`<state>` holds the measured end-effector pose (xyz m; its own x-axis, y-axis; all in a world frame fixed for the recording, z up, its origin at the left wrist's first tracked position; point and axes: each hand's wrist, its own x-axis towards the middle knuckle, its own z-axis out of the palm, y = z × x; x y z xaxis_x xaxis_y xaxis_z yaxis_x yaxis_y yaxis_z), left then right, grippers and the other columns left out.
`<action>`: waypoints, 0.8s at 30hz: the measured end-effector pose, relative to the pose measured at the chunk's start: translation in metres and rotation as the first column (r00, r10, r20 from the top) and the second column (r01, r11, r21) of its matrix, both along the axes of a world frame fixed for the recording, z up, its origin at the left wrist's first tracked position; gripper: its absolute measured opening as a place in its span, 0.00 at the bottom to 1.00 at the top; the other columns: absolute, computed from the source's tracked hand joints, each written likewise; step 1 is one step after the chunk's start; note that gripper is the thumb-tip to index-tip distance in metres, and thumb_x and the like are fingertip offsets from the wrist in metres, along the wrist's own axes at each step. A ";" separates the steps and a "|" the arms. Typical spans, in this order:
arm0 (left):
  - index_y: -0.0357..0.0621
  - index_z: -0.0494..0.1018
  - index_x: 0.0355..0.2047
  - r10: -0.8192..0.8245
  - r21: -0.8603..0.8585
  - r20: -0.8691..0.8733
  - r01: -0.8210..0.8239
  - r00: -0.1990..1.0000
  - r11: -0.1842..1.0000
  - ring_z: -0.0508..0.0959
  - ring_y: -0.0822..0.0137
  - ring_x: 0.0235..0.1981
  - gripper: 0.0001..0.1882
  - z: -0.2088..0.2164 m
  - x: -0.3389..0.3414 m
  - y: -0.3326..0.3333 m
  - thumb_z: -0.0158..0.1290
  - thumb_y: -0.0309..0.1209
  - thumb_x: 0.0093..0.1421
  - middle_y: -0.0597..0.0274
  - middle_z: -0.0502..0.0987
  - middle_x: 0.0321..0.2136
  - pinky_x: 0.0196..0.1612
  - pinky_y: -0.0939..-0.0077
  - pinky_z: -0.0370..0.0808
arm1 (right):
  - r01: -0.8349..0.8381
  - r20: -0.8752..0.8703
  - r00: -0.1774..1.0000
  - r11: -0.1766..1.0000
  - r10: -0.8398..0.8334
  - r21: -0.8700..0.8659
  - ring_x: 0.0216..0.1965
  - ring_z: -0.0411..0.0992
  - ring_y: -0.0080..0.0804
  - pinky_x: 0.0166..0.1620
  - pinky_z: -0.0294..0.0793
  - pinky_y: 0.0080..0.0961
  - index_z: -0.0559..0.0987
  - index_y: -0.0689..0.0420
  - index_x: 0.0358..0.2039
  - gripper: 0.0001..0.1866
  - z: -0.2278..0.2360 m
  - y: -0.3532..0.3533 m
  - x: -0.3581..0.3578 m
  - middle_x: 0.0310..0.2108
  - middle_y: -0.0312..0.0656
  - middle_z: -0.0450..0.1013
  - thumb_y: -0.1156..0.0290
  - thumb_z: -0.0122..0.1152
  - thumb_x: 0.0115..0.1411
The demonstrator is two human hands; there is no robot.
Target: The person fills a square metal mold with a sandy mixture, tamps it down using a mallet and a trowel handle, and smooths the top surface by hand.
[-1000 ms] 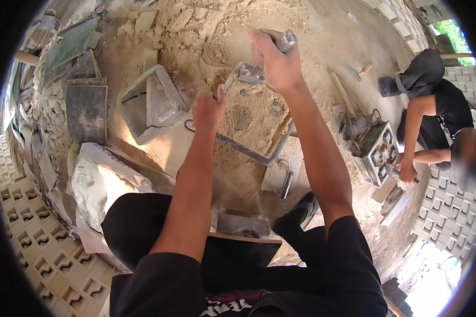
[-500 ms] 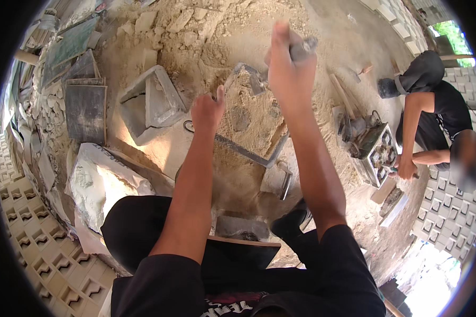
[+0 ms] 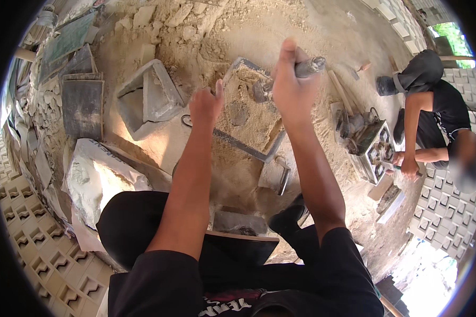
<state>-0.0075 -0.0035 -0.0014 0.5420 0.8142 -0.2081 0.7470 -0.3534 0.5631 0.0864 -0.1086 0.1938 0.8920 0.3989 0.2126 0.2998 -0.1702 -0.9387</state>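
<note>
Nearest me, between the knees: a grey block [image 3: 240,223] on the ground. Off to the left, an open sack [image 3: 84,177] of pale powder. A little beyond, a flat plate [image 3: 268,177] with a bent metal handle, just beside the near corner of the frame [image 3: 243,146].

The work itself: frame flat on the ground, corner toward me, sandy mix [image 3: 256,129] filling most of it, surface rough. I judge the step in hand to be packing; mix is in, not yet level. Next move, as I read it, calls for short, firm blows toward the far right side, with the frame kept from creeping.

Left hand [image 3: 205,107]: curled closed over the frame's left bar, thumb raised; fingertips hidden from me. Right hand [image 3: 296,87]: wrapped tight around a short tool [image 3: 261,91], butt poking out to the right, head above the mix. Whether head and mix touch, I cannot tell from here.

Left of the frame, a hollow box [image 3: 170,87]. Out to the right, a co-worker [image 3: 449,105], hands at a patterned mould [image 3: 378,158]. Farthest ahead, a lumpy dry heap [image 3: 195,31].
</note>
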 end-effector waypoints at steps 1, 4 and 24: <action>0.26 0.77 0.31 0.002 0.008 0.006 -0.002 1.000 1.000 0.77 0.37 0.40 0.39 -0.002 -0.001 0.002 0.39 0.59 0.65 0.32 0.76 0.34 0.46 0.49 0.72 | 0.001 -0.053 0.999 0.998 0.003 0.067 0.17 0.51 0.13 0.19 0.49 0.21 0.58 0.52 0.14 0.28 0.004 -0.004 -0.004 0.12 0.26 0.53 0.54 0.51 0.69; 0.25 0.77 0.30 0.006 -0.004 -0.021 -0.006 1.000 1.000 0.77 0.38 0.39 0.40 -0.001 0.001 0.001 0.39 0.59 0.65 0.32 0.76 0.34 0.46 0.50 0.72 | 0.010 -0.115 0.993 0.981 0.013 0.194 0.16 0.51 0.13 0.19 0.49 0.20 0.59 0.52 0.15 0.26 0.008 -0.018 -0.011 0.12 0.25 0.54 0.56 0.49 0.70; 0.25 0.76 0.33 -0.008 -0.010 -0.012 0.007 1.000 1.000 0.76 0.38 0.41 0.39 0.002 0.001 0.002 0.39 0.59 0.65 0.32 0.76 0.36 0.47 0.49 0.71 | 0.090 0.081 0.992 0.990 -0.099 0.111 0.15 0.54 0.16 0.18 0.52 0.22 0.61 0.54 0.14 0.28 -0.015 0.013 0.004 0.11 0.28 0.57 0.55 0.52 0.69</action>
